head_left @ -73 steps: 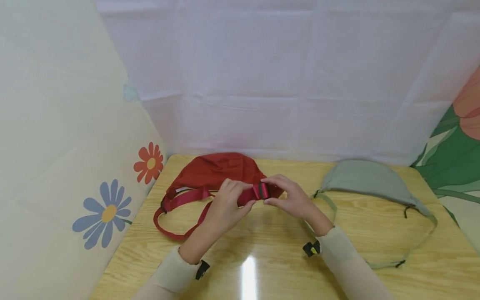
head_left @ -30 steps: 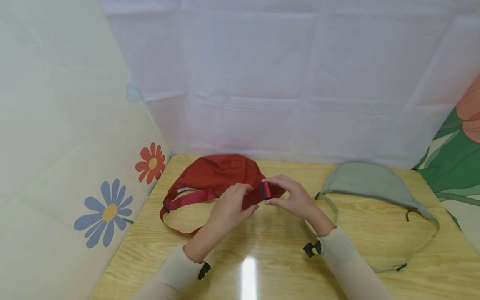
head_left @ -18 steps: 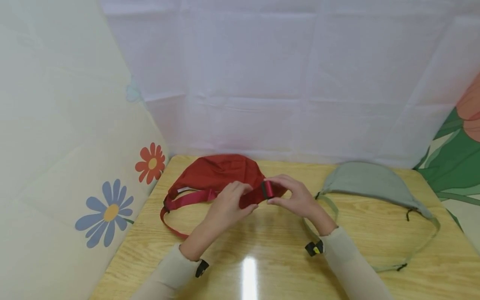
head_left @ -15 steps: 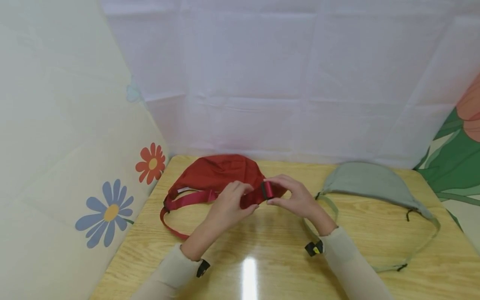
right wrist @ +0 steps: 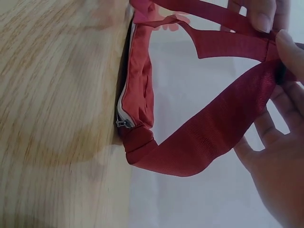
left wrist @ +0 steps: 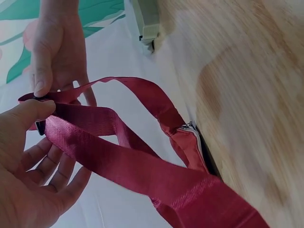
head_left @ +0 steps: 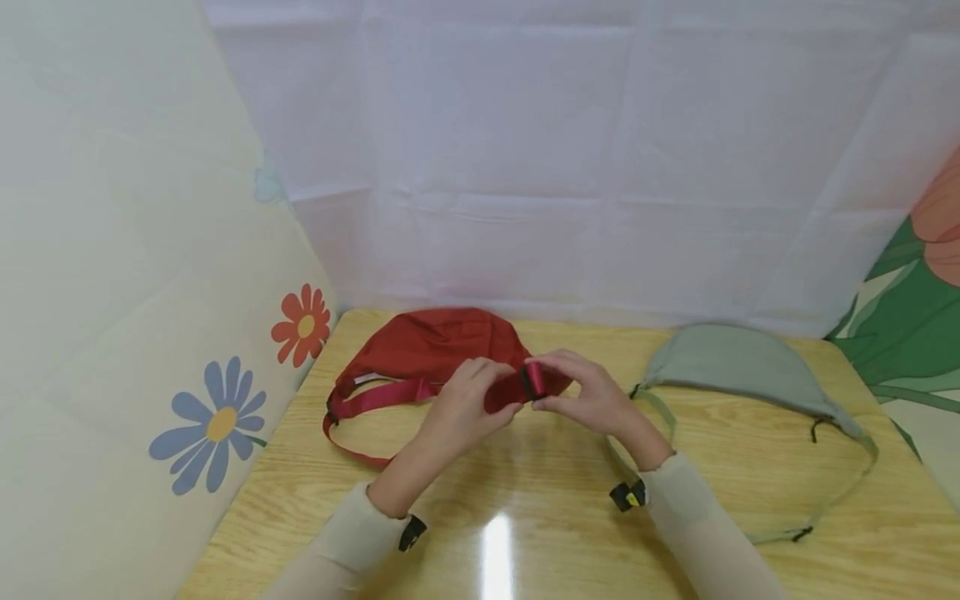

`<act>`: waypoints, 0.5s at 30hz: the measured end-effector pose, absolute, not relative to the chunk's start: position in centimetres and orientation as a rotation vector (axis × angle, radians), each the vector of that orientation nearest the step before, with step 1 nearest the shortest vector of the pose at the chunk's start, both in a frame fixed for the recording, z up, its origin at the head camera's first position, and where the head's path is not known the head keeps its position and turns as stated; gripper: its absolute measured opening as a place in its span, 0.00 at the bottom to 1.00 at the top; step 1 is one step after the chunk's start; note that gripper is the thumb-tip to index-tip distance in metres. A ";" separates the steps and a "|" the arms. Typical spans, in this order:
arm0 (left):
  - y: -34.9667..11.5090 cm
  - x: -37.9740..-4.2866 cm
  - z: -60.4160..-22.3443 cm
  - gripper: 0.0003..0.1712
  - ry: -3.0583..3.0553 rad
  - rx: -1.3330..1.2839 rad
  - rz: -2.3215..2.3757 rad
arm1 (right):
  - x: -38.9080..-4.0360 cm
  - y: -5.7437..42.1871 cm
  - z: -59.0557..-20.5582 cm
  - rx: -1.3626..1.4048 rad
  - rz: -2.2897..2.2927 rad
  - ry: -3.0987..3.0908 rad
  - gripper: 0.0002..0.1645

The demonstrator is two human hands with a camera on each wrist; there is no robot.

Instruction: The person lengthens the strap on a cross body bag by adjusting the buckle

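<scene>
A red waist bag (head_left: 442, 342) lies at the back left of the table, its red strap (left wrist: 137, 166) raised off the table in front of it. My left hand (head_left: 461, 408) pinches the strap between thumb and fingers, close to a black strap buckle (head_left: 527, 382). From the other side, my right hand (head_left: 592, 396) pinches the strap at the buckle. Both thumbs meet near the buckle in the left wrist view, where the strap hides part of it. In the right wrist view the strap loops down to the bag's zipper end (right wrist: 124, 122).
A grey-green waist bag (head_left: 735, 358) lies at the back right. Its thin strap (head_left: 832, 492) spreads over the wooden table (head_left: 570, 533), passing behind the right forearm. A white cloth (head_left: 480, 167) hangs behind the table, and a flowered sheet (head_left: 150, 275) stands at the left.
Since the earliest frame the buckle and strap have turned in the hands, the buckle standing more edge-on. The strap loop at left has drawn in slightly. Both hands have barely moved.
</scene>
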State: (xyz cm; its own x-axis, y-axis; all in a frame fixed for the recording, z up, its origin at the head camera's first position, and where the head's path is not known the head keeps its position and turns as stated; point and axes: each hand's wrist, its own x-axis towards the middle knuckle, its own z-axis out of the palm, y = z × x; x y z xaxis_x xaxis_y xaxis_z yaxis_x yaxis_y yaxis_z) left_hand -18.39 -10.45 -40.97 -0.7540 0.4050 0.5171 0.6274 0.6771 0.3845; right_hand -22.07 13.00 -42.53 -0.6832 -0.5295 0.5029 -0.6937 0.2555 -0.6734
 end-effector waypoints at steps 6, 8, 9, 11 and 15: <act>-10.4 -18.3 -40.7 0.24 -2.495 -0.796 -0.782 | -22.1 12.9 -42.6 1.161 1.405 -2.354 0.32; -10.6 -18.3 -40.7 0.24 -2.516 -0.787 -0.781 | -22.1 12.9 -42.6 1.164 1.410 -2.368 0.32; -10.6 -18.3 -40.7 0.24 -2.523 -0.785 -0.781 | -22.1 12.9 -42.5 1.166 1.410 -2.374 0.32; -10.7 -18.2 -40.7 0.25 -2.535 -0.778 -0.784 | -22.0 12.9 -42.5 1.164 1.408 -2.386 0.33; -10.9 -18.2 -40.8 0.26 -2.584 -0.748 -0.797 | -21.9 12.8 -42.5 1.139 1.390 -2.396 0.33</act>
